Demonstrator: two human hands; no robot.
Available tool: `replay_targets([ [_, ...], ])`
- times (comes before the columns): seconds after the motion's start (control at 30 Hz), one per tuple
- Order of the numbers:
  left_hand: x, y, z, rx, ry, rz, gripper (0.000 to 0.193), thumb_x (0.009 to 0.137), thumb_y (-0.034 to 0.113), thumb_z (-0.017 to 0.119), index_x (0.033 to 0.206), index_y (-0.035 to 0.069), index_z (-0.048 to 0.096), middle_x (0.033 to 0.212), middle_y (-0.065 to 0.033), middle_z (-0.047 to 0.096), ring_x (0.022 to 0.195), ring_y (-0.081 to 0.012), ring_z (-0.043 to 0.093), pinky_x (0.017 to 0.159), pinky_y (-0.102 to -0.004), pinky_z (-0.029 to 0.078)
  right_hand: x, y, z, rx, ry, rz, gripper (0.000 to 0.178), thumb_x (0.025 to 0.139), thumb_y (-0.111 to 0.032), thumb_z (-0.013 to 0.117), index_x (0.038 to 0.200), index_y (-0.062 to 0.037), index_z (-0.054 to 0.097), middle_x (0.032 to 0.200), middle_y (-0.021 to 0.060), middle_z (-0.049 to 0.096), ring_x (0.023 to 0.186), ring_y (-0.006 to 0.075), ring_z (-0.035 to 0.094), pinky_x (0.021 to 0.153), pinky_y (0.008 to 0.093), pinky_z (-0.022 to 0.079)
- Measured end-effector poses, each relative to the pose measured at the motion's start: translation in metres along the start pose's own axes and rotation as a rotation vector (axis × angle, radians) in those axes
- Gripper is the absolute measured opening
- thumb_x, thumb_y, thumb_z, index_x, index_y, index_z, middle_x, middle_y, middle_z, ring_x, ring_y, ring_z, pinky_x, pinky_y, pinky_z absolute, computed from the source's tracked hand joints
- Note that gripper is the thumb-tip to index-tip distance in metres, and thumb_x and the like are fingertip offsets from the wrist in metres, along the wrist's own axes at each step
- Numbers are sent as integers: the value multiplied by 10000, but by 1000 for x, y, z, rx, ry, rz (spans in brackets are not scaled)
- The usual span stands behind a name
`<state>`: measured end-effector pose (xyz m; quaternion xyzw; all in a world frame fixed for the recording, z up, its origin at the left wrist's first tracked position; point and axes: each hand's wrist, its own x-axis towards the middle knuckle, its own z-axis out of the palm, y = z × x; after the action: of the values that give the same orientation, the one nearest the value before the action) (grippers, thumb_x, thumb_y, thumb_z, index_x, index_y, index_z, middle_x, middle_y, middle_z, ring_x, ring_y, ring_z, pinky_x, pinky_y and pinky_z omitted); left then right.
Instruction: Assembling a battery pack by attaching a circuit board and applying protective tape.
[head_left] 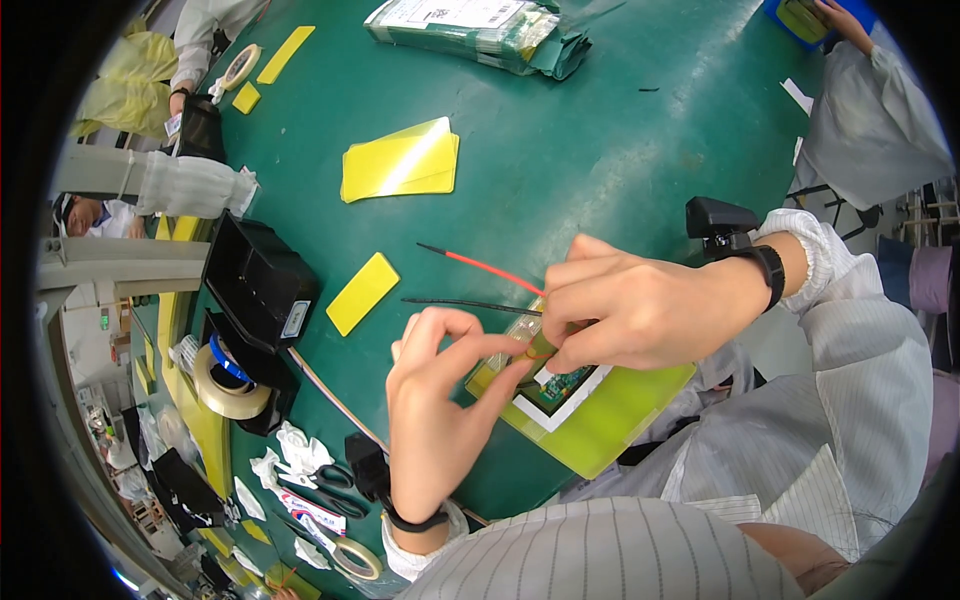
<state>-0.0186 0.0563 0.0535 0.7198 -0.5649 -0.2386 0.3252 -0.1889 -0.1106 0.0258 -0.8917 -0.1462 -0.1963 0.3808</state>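
Observation:
My left hand [440, 390] pinches thumb to forefinger at the edge of a small yellowish translucent strip [541, 348], which looks like tape. The fingers of my right hand [635, 305] are closed on the same strip from the other side. Just below the fingertips lies a green circuit board [568, 386] edged with a white border [555, 418], partly covered by my hands. It rests on a yellow-green sheet [625, 415]. A red wire [490, 268] and a black wire [465, 303] run leftward from under my right hand.
Yellow plates [400, 165] and a single yellow plate [362, 294] lie beyond my hands. Black bins [260, 280], tape rolls [228, 385] and scissors [330, 490] are at left. A wrapped package [470, 30] lies at the far edge. Co-workers in pale gowns [870, 130] stand around the green table.

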Motion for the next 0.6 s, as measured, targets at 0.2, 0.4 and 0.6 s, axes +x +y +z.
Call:
replay_targets([
  [0.2, -14, 25, 14, -18, 56, 130, 224, 691, -36, 826, 870, 41, 716, 910, -71, 690, 845, -250, 637, 718, -348, 458, -1, 3, -4, 52, -5, -1, 54, 757, -37, 714, 791, -39, 673, 817, 38, 604, 861, 207, 568, 791, 355, 373],
  [0.4, -19, 28, 27, 97, 147, 138, 218, 694, -96, 807, 857, 9, 709, 842, -92, 709, 767, -249, 659, 681, -325, 501, 1, 2, -15, 75, -110, 36, 107, 794, -41, 694, 902, -41, 687, 843, 36, 612, 868, 212, 558, 773, 356, 350],
  [0.6, -15, 30, 30, 141, 115, 189, 228, 684, -111, 790, 873, -2, 723, 830, -97, 701, 756, -248, 653, 676, -319, 500, 6, 18, -15, 88, 54, 18, 31, 811, -71, 684, 831, -47, 687, 765, 30, 591, 840, 204, 554, 789, 337, 355],
])
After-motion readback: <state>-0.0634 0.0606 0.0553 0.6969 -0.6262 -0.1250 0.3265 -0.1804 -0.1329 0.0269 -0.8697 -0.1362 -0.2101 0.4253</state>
